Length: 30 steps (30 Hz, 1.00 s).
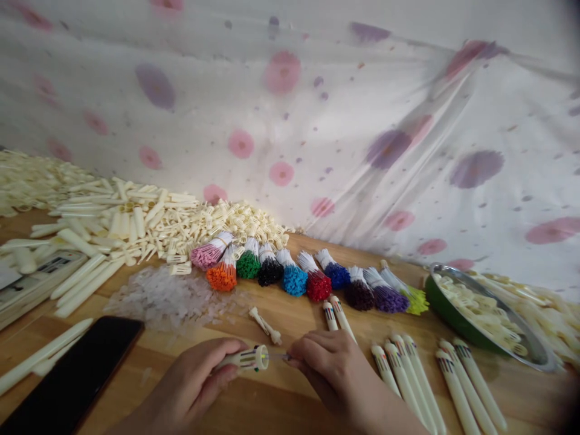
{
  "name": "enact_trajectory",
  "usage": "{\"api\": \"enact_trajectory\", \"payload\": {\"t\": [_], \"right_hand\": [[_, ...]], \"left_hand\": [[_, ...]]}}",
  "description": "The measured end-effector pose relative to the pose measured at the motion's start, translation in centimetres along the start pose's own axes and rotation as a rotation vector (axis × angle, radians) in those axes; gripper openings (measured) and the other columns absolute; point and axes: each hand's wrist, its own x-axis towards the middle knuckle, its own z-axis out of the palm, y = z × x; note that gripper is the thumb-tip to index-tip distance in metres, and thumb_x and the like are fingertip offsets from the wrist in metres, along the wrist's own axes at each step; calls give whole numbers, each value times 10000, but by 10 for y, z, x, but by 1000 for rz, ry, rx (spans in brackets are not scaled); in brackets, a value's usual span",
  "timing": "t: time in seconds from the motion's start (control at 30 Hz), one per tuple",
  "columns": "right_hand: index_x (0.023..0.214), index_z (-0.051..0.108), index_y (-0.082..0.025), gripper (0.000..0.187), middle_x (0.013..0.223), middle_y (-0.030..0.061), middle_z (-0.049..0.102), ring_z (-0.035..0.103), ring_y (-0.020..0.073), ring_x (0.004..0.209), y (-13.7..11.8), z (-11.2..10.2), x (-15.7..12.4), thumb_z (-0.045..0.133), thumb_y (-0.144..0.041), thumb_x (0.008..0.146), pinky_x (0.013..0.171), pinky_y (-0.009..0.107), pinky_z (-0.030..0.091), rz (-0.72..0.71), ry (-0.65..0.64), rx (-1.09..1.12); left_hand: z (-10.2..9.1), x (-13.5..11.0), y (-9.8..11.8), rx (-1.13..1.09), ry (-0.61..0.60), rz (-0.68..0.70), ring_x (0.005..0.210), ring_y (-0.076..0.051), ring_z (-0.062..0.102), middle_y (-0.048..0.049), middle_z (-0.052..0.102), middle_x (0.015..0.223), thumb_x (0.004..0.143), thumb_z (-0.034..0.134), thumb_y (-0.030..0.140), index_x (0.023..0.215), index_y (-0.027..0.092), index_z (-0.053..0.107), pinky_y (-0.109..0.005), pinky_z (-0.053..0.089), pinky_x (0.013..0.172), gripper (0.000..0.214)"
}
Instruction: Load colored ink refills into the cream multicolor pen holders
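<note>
My left hand [193, 374] is closed around a cream slotted pen top [248, 359], its round open end facing right. Coloured bits, green and yellow among them, show in its slots and at its end. In a pinch, my right hand [333, 368] grips a thin pale pen refill [280, 356], which points left at that open end. Whether the refill's tip is inside cannot be made out. Just beyond the hands lies a loose cream pen part [265, 326] with a narrow middle. Bundles of refills, including a red bundle [318, 284], stand in a row behind.
Finished-looking multicolour pens [410, 380] lie at the right, near a green-sided bowl [453, 320] of cream parts. At left are a black phone [75, 374], clear plastic pieces [167, 299] and a heap of cream pen parts [136, 217]. A flowered sheet [281, 121] hangs behind.
</note>
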Motion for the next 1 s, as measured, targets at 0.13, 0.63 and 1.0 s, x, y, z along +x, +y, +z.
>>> {"api": "enact_trajectory", "payload": {"t": [0.13,0.63,1.0], "right_hand": [[751,526,-162,230,605,-8,519,423,107,529,-1,0,-1,372,-119,916,514,229,279,-28,-4,-27],[771,522,-164,224,624,-5,535,428,115,535,-7,3,-1,361,-69,894,510,242,280,-42,-25,-36],[846,539,-169,203,676,18,585,506,126,573,0,-8,-4,380,-233,953,544,240,313,50,-22,-26]], "left_hand": [[0,0,-2,5,-5,38,841,-111,680,70,723,960,838,520,193,1090,344,542,-143,493,777,295],[-3,3,6,12,-109,33,845,-117,682,56,725,952,855,514,207,1071,319,537,-155,506,748,245],[1,2,4,15,22,16,850,-121,684,60,731,960,825,547,197,1065,333,564,-165,510,772,276]]}}
